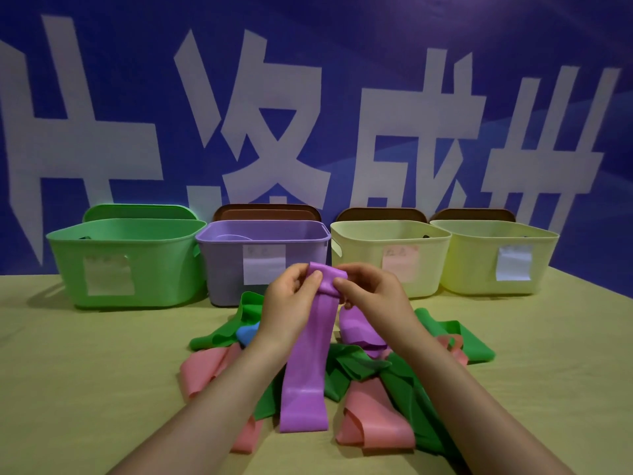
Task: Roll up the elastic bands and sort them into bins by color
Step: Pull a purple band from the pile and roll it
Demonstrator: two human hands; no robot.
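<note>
A purple elastic band (pixel 306 365) hangs from both my hands above the pile, its top end rolled over. My left hand (pixel 289 303) pinches the rolled end from the left and my right hand (pixel 371 296) pinches it from the right. The band's lower end rests on a heap of green bands (pixel 356 366), pink bands (pixel 373 423), another purple band (pixel 358 327) and a blue one (pixel 247 333). Behind stand a green bin (pixel 130 262), a purple bin (pixel 226 265) and two pale yellow bins (pixel 370 248) (pixel 479 265).
Each bin carries a paper label on its front wall. Lids lean upright behind the bins against a blue banner with large white characters. A yellow-green tablecloth (pixel 85 389) covers the table.
</note>
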